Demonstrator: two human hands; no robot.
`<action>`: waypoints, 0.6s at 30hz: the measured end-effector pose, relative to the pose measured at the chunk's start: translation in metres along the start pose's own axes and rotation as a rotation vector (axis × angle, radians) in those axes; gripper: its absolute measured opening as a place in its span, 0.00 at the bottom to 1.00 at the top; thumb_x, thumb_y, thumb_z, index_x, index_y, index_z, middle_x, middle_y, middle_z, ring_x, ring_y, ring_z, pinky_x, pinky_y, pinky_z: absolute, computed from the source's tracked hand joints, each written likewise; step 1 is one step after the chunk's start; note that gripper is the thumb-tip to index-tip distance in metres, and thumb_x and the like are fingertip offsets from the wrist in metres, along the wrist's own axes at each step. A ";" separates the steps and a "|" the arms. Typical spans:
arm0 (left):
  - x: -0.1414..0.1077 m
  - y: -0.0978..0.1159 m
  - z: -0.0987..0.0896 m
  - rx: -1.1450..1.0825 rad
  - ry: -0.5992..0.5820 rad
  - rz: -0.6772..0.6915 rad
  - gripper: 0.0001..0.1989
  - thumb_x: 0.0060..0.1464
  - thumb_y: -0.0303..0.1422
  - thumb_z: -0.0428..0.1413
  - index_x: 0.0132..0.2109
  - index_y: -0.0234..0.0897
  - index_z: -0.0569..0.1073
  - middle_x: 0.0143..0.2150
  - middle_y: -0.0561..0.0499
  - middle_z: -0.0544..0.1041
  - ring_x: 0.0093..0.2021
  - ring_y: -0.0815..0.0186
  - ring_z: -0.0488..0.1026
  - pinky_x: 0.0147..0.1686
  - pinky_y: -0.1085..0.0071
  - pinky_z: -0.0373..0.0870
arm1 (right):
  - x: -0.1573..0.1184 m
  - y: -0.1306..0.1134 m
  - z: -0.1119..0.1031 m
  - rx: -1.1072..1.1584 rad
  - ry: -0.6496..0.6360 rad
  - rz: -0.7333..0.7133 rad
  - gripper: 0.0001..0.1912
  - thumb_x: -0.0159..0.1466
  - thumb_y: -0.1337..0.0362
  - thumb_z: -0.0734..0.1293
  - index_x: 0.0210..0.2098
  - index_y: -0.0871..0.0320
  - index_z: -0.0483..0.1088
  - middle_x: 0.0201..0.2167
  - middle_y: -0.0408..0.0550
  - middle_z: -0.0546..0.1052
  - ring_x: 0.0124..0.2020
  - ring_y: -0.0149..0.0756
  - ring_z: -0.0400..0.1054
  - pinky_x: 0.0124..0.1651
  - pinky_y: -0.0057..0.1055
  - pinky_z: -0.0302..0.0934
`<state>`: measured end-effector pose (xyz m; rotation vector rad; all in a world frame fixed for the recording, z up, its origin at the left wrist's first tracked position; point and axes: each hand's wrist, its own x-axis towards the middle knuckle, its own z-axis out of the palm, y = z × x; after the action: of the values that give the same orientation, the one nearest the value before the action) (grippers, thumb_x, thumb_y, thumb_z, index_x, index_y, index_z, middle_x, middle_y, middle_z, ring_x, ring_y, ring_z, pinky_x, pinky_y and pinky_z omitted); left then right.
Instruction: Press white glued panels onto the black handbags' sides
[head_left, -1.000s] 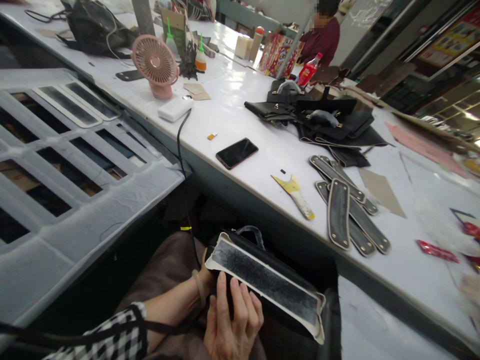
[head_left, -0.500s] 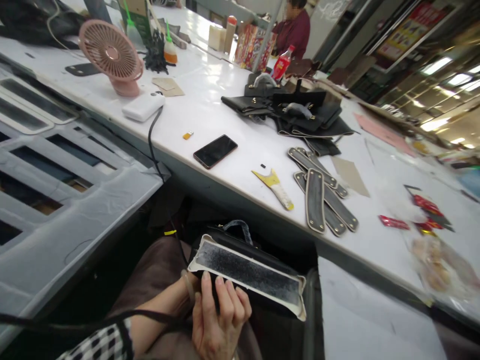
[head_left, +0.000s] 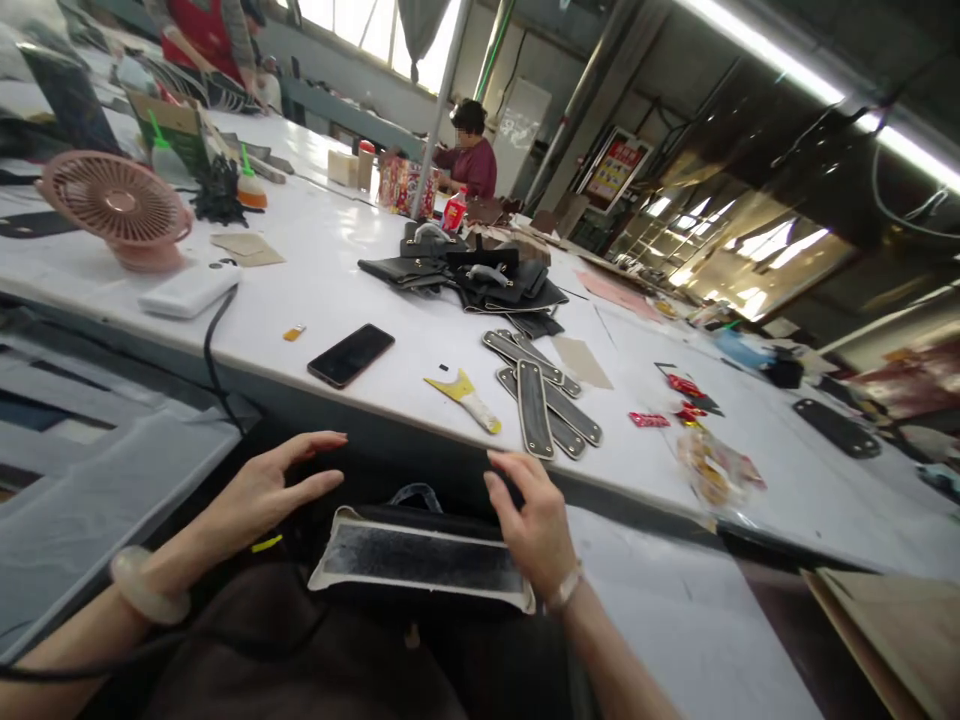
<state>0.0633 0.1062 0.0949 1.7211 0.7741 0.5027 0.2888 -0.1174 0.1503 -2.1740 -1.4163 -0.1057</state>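
On my lap rests a black handbag (head_left: pixel 416 560), its long dark panel framed by whitish edges facing up. A plastic-wrapped handle (head_left: pixel 417 494) sticks out on its far side. My left hand (head_left: pixel 281 488) is in the air beyond the bag's left end, thumb and fingers apart, holding nothing. At the right end, my right hand (head_left: pixel 536 520) is open with fingers bent toward the table; whether it touches the bag I cannot tell. Just beyond it on the table lie several dark straps with pale edging (head_left: pixel 535 408) and a yellow-and-white tool (head_left: pixel 466 400).
A phone (head_left: pixel 351 355), white power bank (head_left: pixel 189 290) and pink fan (head_left: pixel 120 205) stand along the table's left. Black bag pieces (head_left: pixel 480 270) are piled mid-table. A dark cable (head_left: pixel 214 350) hangs over the edge. A person (head_left: pixel 476 160) sits at the far side.
My left hand has come out from under the bag and moved left. My right hand has left the bag's near edge for its right end. The view has tilted up.
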 end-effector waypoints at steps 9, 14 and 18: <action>0.018 0.100 0.103 0.511 -0.856 0.563 0.33 0.42 0.40 0.67 0.57 0.44 0.70 0.63 0.46 0.66 0.61 0.54 0.64 0.59 0.62 0.60 | 0.130 0.067 0.078 -0.106 -0.284 0.207 0.13 0.64 0.62 0.69 0.46 0.61 0.69 0.49 0.51 0.71 0.51 0.45 0.65 0.53 0.50 0.62; 0.036 0.106 0.158 0.490 -1.117 0.731 0.42 0.41 0.48 0.66 0.61 0.37 0.64 0.63 0.40 0.64 0.60 0.49 0.64 0.58 0.58 0.60 | 0.104 0.087 0.054 0.115 -0.156 0.373 0.10 0.64 0.64 0.67 0.44 0.61 0.69 0.48 0.49 0.71 0.48 0.41 0.67 0.51 0.45 0.63; 0.054 0.109 0.188 0.379 -1.273 0.526 0.38 0.47 0.51 0.60 0.61 0.36 0.64 0.57 0.42 0.71 0.54 0.54 0.70 0.53 0.65 0.65 | 0.012 0.104 0.018 0.336 0.109 0.698 0.10 0.68 0.63 0.61 0.46 0.62 0.67 0.37 0.47 0.72 0.34 0.34 0.69 0.40 0.35 0.66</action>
<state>0.2550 0.0004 0.1431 2.1215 -0.5417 -0.4656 0.3799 -0.1307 0.0984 -2.1982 -0.5101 0.2471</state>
